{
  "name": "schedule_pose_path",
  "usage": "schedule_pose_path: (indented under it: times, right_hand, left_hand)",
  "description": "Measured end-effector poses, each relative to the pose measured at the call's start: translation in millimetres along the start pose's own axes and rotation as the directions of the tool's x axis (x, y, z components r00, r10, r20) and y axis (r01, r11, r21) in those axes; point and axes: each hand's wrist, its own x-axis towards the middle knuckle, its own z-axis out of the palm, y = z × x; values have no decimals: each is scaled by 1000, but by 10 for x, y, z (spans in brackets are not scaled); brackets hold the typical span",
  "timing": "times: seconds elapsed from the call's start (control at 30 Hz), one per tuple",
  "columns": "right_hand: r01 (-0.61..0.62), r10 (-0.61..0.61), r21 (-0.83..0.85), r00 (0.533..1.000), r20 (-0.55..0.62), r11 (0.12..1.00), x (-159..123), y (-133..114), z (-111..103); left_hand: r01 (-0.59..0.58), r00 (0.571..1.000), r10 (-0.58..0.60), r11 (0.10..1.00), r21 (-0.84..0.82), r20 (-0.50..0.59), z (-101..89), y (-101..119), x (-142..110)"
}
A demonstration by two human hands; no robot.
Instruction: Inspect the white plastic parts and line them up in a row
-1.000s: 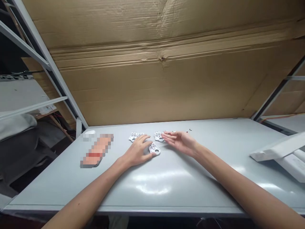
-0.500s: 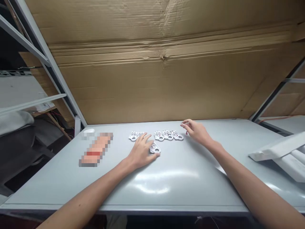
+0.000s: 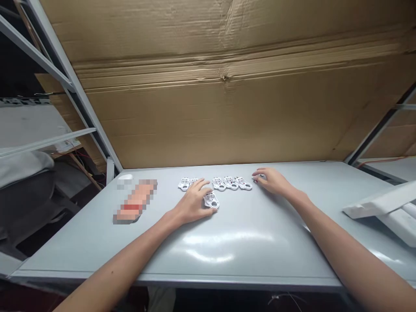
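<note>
My left hand [image 3: 194, 203] rests on the grey table with thumb and index finger at opposite edges of a white plastic part [image 3: 212, 200] with a round hole. The other fingers spread out above it. Behind stands a row of similar white parts; two [image 3: 183, 184] are at its left, the second partly hidden by my fingers. Three more [image 3: 231, 183] lie to the right. Beyond that row, my right hand [image 3: 271, 180] is low over the table, fingers curved and fingertips slightly apart. Tiny dark pieces [image 3: 261, 175] show at its thumb and fingers, too small to name.
A blurred-out orange and red item [image 3: 138, 201] lies at the table's left, with a white object [image 3: 125, 178] behind it. White packaging pieces [image 3: 380, 208] stick in at the right edge. A cardboard sheet [image 3: 221, 121] walls off the back, between metal frame posts [image 3: 84, 104].
My right hand has come down toward the table beside the tiny pieces, its fingers drawn closer together. The left hand stays around the same white part. The view has shifted slightly.
</note>
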Motion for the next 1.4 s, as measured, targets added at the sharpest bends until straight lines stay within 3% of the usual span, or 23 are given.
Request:
schedule_pose_path:
  times: [0.13,0.23,0.37,0.47,0.57,0.9,1.07,1.2,1.4]
  right_hand:
    - [-14,14,6,999,-40,1000,-37,-219,-79]
    - [155,-151,102,987,-52,983,-137,-494,-77]
    - [467,-485,193,873,53,863,-324,-832,57]
    - [553,-582,199,801,141,809,-417,-960,186]
    - [574,-604,200,779,167,794,-444,-988,266]
    - [581,-609,198,779,147,790,-434,-989,259]
    - [573,-581,135,814,23,808,-387,-943,320]
    - [576,-574,58,818,-39,816,-363,-870,433]
    - [607,-610,59,791,45,792,-365,-883,395]
  left_hand:
    - [3,1000,-2,1000,15,-29,-104,-125,61]
    - [-6,999,7,1000,12,-44,-194,-252,121]
    - [-13,998,13,1000,3,-55,-245,-388,216]
    - [15,999,-16,1000,-17,-44,-213,-457,302]
    - [36,999,-36,999,-32,-6,-149,-504,380]
    - [-28,997,24,998,60,69,21,-497,397]
    - [-87,994,73,977,194,79,-59,-391,254]
    - [-101,995,102,977,188,5,-119,-316,72]
    - [-51,990,65,992,114,-123,-92,-254,-30]
